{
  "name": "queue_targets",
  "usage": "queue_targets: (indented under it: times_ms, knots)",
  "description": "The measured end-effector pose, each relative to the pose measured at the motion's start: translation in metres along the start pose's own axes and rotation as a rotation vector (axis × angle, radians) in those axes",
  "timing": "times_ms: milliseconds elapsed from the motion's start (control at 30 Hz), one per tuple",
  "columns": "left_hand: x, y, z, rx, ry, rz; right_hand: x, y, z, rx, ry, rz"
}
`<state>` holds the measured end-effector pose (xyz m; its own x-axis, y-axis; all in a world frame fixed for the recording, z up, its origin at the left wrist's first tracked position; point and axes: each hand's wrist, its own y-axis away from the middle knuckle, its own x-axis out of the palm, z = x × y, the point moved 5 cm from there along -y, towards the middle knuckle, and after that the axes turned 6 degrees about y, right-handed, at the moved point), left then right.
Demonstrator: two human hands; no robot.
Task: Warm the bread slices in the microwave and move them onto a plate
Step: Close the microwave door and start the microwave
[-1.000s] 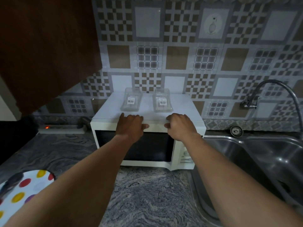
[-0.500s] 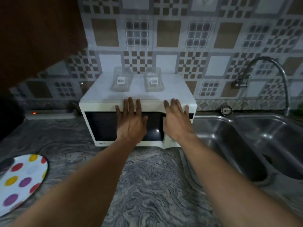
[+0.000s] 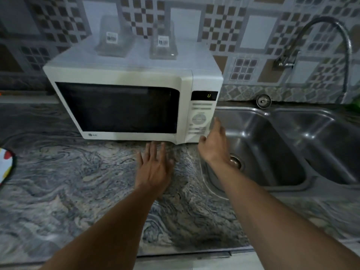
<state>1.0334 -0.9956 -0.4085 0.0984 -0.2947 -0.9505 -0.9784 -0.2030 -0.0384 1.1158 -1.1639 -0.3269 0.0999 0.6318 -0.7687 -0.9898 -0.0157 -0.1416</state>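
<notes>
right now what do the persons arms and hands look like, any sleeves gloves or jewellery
Both forearms are bare right up to the bottom edge of the picture, so no sleeves show. The left hand and right hand wear no gloves, and no watch, bracelet or ring is visible.

Pretty dim in here, bluish and flat, no strong shadows anywhere. My right hand (image 3: 213, 147) is smeared with motion blur, and so are the two clear plastic containers (image 3: 115, 37) up top. The stainless steel double sink (image 3: 288, 145) catches soft glare. The wide lens bends the patterned wall tiles (image 3: 253, 36) near the edges.
</notes>
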Motion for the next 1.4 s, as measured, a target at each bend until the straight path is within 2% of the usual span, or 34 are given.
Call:
queue_targets:
  times_ms: [167,400,800,1000,1167,1400]
  knots:
    - [0.038,-0.008,0.000,-0.036,0.012,0.082,0.026,-0.017,-0.023,0.009,-0.057,0.028]
    - [0.041,-0.008,0.003,-0.030,0.025,-0.005,0.033,-0.031,-0.027,0.015,-0.097,-0.104]
    - [0.039,-0.009,0.002,-0.038,0.023,-0.051,0.037,-0.036,-0.023,-0.014,0.002,-0.161]
    - [0.039,-0.008,0.002,-0.037,0.030,-0.064,0.031,-0.038,-0.023,-0.033,0.012,-0.107]
    - [0.039,-0.008,0.003,-0.037,0.028,-0.057,0.024,-0.040,-0.022,0.039,-0.037,-0.032]
    - [0.039,-0.008,0.003,-0.043,0.030,-0.060,0.021,-0.043,-0.021,0.028,-0.021,-0.057]
